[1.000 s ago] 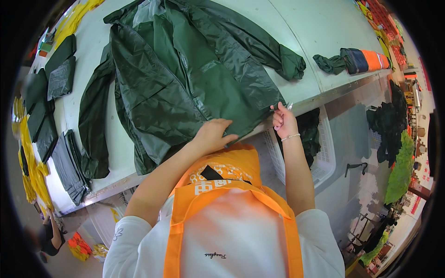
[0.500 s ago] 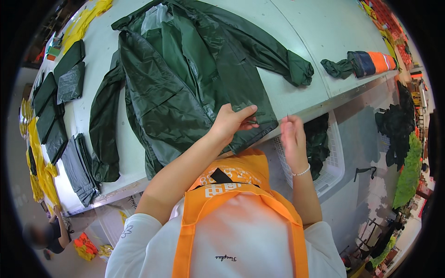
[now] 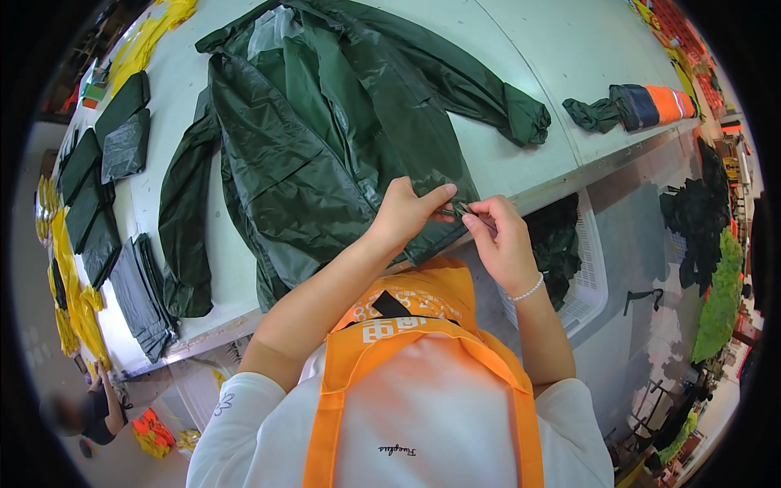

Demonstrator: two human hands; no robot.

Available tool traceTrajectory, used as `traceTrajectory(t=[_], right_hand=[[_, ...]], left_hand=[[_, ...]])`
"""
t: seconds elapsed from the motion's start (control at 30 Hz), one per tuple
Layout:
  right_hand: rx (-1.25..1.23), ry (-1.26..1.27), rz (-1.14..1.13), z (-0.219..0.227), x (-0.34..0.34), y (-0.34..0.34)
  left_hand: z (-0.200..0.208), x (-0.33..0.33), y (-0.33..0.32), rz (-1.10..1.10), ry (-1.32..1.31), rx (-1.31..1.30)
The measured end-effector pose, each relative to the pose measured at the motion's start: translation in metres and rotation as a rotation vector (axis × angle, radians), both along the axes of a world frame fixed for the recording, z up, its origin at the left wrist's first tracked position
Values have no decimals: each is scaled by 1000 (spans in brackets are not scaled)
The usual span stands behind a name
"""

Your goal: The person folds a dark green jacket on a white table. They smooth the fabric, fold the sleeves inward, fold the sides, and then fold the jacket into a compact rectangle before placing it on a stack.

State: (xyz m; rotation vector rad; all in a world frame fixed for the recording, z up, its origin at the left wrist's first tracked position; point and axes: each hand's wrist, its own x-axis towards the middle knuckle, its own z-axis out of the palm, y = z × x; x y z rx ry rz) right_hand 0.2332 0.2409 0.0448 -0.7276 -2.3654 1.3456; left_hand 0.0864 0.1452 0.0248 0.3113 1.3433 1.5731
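Note:
A dark green waterproof jacket (image 3: 301, 171) lies spread open on the pale table in front of me, its sleeves out to both sides. My left hand (image 3: 407, 210) is closed on the jacket's lower right hem, thumb pointing right. Beside it my right hand (image 3: 500, 244), with a beaded bracelet at the wrist, pinches at the same edge of the jacket, its fingertips close to my left thumb. Whether the right fingers also hold something small there, I cannot make out.
Folded dark green garments (image 3: 126, 146) and a grey-green folded stack (image 3: 142, 293) lie left. A rolled orange and navy garment (image 3: 655, 108) sits right. Below the table edge stands a white basket (image 3: 592, 268) with dark green cloth. Another person (image 3: 81, 411) is at lower left.
My right hand has moved up and left from beside the hem and now meets the left hand, pinching the jacket edge. The left hand has stayed nearly in place.

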Motion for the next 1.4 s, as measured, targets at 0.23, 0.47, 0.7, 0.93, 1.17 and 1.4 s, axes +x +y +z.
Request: traceTrajectory(t=[0.23,0.47,0.7,0.93,1.17,1.4], right_hand=[[54,35,-32,-2,0,-1],[194,266,-23,6,-13,2],[-465,192,-128,6,-21,20],[-523,175,-61,29,-34,20],[-674,105,-4,39,-45,27],[226,205,-144,28,-48,10]], left_hand=[[3,0,1,5,-16,1],[8,-8,-1,3,-206,-32],[36,-35,-10,135,957,259],[36,-61,-8,-339,875,329],[39,-47,-9,-176,576,297],[43,-47,-9,-9,539,-2]])
